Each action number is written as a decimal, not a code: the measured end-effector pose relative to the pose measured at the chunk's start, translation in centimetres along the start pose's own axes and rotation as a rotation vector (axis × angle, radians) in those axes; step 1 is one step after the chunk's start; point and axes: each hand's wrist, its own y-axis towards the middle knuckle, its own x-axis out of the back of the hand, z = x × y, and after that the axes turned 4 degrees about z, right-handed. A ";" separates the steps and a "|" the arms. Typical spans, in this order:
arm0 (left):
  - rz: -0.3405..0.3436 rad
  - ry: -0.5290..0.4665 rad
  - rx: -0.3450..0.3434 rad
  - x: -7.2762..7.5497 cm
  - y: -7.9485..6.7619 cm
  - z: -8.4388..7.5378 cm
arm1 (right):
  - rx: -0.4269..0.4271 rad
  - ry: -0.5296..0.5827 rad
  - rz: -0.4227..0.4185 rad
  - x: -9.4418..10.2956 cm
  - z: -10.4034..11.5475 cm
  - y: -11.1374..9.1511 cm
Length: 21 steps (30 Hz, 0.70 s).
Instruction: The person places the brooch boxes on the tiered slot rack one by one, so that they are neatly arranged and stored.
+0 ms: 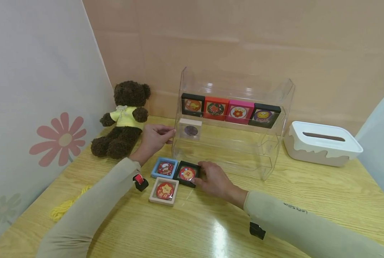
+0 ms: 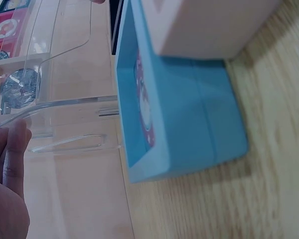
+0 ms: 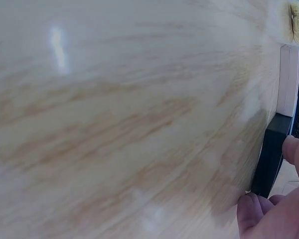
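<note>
At the left side panel of a clear tiered display rack [image 1: 224, 147], my left hand [image 1: 154, 139] pinches the panel's edge between thumb and fingers. My right hand [image 1: 216, 179] grips a black square frame [image 1: 188, 174] with a round red badge inside, which lies on the table; thumb and fingers are at its right-hand corners. A light blue frame [image 1: 164, 167] lies beside it, and a cream frame [image 1: 164, 191] with a star badge lies in front. In the left wrist view, the blue frame [image 2: 189, 109] fills the middle. The black frame [image 3: 271, 154] shows its side in the right wrist view.
On the rack's middle tier stand black, red, pink and black frames [image 1: 238, 111]; a pale frame [image 1: 190, 129] sits lower left. A brown teddy bear [image 1: 124, 120] sits left, yellow yarn [image 1: 67, 208] lies by the left sleeve, and a tissue box [image 1: 322, 143] stands right.
</note>
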 end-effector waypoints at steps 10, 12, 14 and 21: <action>-0.008 0.006 -0.039 0.0 -0.1 0.3 | 0.029 -0.013 -0.035 0.0 0.1 -0.4; -0.005 0.006 -0.043 0.0 -0.1 0.4 | 0.038 -0.021 -0.046 0.0 0.1 -0.4; -0.004 0.005 -0.046 0.0 -0.1 0.4 | 0.044 -0.024 -0.057 0.1 0.1 -0.5; -0.005 0.004 -0.036 0.0 -0.1 0.5 | 0.041 -0.027 -0.070 0.1 0.2 -0.6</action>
